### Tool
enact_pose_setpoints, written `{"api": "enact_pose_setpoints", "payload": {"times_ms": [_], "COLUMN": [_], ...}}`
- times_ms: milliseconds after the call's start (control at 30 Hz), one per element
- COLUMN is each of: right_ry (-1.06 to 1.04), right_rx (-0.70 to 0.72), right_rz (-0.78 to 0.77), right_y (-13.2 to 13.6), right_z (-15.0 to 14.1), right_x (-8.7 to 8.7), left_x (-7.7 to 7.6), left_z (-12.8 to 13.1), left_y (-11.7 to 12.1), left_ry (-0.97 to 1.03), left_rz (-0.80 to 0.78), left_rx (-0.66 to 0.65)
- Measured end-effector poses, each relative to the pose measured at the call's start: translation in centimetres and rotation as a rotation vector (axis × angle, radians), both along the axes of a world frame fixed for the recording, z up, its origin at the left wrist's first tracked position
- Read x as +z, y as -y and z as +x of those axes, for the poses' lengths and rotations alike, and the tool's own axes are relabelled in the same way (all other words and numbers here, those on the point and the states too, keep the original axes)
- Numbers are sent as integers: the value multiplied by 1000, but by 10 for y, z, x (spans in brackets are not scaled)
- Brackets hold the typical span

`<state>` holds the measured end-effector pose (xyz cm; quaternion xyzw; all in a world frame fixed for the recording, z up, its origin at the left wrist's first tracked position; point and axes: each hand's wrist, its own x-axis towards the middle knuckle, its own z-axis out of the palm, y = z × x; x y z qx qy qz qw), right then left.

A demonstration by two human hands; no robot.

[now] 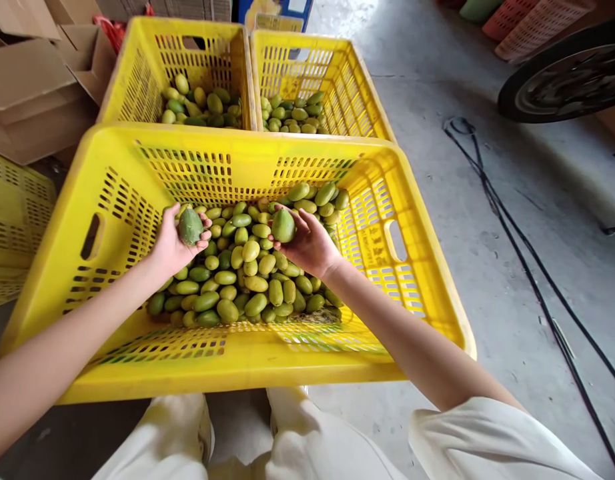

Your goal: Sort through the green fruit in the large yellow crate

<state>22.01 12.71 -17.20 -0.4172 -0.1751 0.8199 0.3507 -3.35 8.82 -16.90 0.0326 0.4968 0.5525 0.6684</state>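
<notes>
While your left hand [169, 245] grips 1 dark fruit [190, 227] in curled fingers, your right hand [311, 247] holds 1 lighter fruit [283, 225] at its fingers. Both fruits are above the pile [251, 267] in the near crate [247, 371]; beyond it stand 2 far crates [132, 77], with boxes [27, 77] to the left.

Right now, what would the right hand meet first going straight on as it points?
The right hand would probably meet the front crate's far wall; depth is unclear, so loose fruit could come first.
</notes>
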Motion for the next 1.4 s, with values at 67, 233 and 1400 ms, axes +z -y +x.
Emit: {"api": "enact_pose_setpoints", "payload": {"times_ms": [67, 233, 1400], "right_ry": [-11, 83, 19], "right_rx": [-33, -80, -60], "right_rz": [-25, 36, 188], "right_y": [-1, -4, -14], "right_z": [1, 4, 16], "right_x": [0, -8, -22], "left_x": [4, 2, 8], "left_z": [1, 3, 4], "left_y": [1, 2, -3], "left_ry": [13, -30, -28], "left_rz": [0, 16, 20], "left_rx": [14, 5, 15]}}
